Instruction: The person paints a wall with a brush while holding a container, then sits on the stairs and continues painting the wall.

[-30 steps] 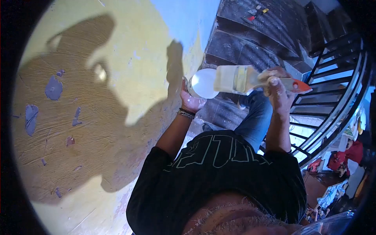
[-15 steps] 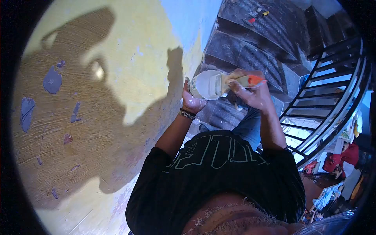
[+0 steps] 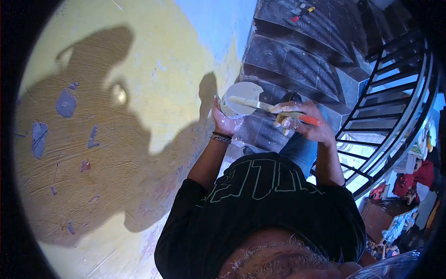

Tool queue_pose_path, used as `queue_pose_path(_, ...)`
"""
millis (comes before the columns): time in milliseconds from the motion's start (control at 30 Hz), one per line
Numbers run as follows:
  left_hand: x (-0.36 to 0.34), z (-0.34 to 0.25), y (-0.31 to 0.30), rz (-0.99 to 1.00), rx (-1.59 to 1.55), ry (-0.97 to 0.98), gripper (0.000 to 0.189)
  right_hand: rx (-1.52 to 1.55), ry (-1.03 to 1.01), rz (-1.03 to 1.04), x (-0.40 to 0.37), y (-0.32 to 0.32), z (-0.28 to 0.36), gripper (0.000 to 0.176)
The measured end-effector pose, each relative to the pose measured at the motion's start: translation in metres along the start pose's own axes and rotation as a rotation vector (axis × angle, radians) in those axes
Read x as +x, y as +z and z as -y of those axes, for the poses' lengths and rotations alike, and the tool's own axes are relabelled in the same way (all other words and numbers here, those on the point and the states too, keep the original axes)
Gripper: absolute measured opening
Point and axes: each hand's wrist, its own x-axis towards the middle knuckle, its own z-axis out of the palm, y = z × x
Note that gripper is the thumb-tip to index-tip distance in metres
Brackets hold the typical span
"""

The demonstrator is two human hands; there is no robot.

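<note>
My left hand (image 3: 226,120) is wrapped round the side of a small round tub (image 3: 226,108), fingers partly hidden behind it. Inside the tub shows pale whitish paint (image 3: 245,92). My right hand (image 3: 304,122) grips a flat paintbrush (image 3: 265,106) by its handle, which ends in orange. The brush's whitish, coated end reaches over the tub's mouth and overlaps the paint in this view. White smears mark the fingers of both hands.
A yellow wall (image 3: 172,60) with chipped grey patches rises on the left, carrying my shadow. Dark dusty steps (image 3: 288,60) curve up ahead. Several small tools (image 3: 302,14) with red and yellow handles lie on an upper step. A black metal railing (image 3: 376,116) bounds the right.
The brush has turned from its broad face to its narrow edge, and its coated end now reaches farther left across the tub. My right hand has moved slightly down and right.
</note>
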Motion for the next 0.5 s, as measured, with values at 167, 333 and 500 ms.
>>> queue_pose_path(167, -0.007, -0.001, 0.002, 0.006, -0.018, 0.018, 0.073, 0.319, 0.028, 0.307, -0.009, 0.004, 0.001, 0.071)
queue_pose_path(333, -0.009, -0.003, -0.002, 0.013, 0.025, 0.059, 0.074, 0.424, -0.103, 0.341, -0.01, 0.011, -0.004, 0.095)
queue_pose_path(500, -0.007, -0.005, -0.003, -0.01, 0.007, 0.055, 0.074, 0.282, 0.059, 0.395, -0.011, 0.004, 0.004, 0.062)
